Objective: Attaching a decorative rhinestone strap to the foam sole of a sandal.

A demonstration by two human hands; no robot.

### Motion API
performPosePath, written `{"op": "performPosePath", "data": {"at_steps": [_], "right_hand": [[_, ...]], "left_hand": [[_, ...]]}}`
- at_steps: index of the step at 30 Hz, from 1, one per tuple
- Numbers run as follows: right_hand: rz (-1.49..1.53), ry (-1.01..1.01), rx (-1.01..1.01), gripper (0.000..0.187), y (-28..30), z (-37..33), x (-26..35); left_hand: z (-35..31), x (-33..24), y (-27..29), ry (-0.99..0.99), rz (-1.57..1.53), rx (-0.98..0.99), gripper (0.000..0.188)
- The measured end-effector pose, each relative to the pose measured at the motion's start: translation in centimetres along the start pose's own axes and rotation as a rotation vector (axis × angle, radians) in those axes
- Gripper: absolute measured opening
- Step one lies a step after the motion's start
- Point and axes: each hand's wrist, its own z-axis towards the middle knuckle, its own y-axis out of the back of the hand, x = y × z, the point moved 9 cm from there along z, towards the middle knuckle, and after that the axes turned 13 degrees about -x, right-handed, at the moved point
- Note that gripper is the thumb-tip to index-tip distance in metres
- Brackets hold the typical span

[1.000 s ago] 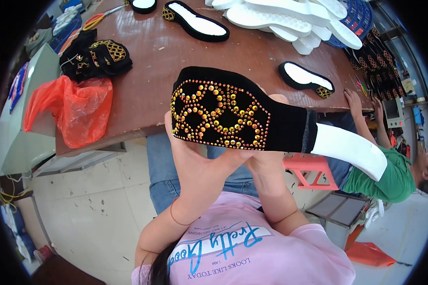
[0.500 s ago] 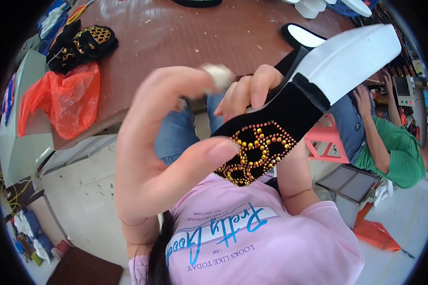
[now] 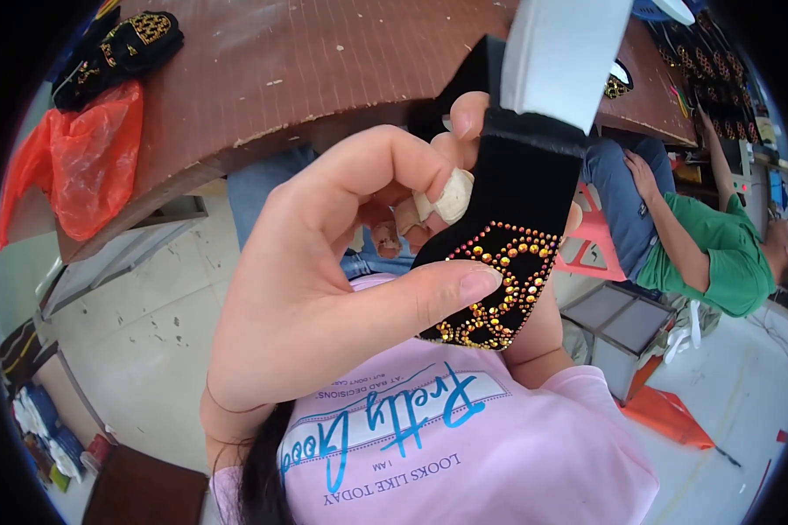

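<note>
I hold up a black slipper (image 3: pixel 527 188) in front of my chest. Amber and gold rhinestones form rings on its upper, and a smooth, long white piece (image 3: pixel 562 52) juts from it past the top of the picture. My left hand (image 3: pixel 324 262) is closed on the slipper's near edge: the thumb lies on the rhinestones and the bent index finger, wearing a whitish finger cover (image 3: pixel 451 196), is at its side. My right hand (image 3: pixel 469 118) grips from behind, with only some fingertips showing around the black part; the rest is hidden.
A brown table (image 3: pixel 324 61) spans the far side. Black rhinestone pieces (image 3: pixel 127 52) and a red plastic bag (image 3: pixel 96 166) lie at its left end. On the right, a person in green (image 3: pixel 709 249) sits near a pink stool (image 3: pixel 591 236) and a grey crate (image 3: pixel 617 324).
The slipper has turned more upright, its white end swinging up and left. My left index finger has come down from above to the slipper's edge. The view has shifted slightly.
</note>
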Motion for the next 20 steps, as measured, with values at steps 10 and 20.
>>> {"op": "performPosePath", "data": {"at_steps": [10,20], "right_hand": [[0.005,0.120,-0.169,0.058,-0.3,-0.3,0.5],[-0.074,0.098,0.019,0.077,1.6,0.0,0.5]], "left_hand": [[-0.9,2.0,1.0,0.063,0.056,-0.052,0.030],[-1.1,2.4,1.5,-0.039,0.114,-0.054,0.028]]}}
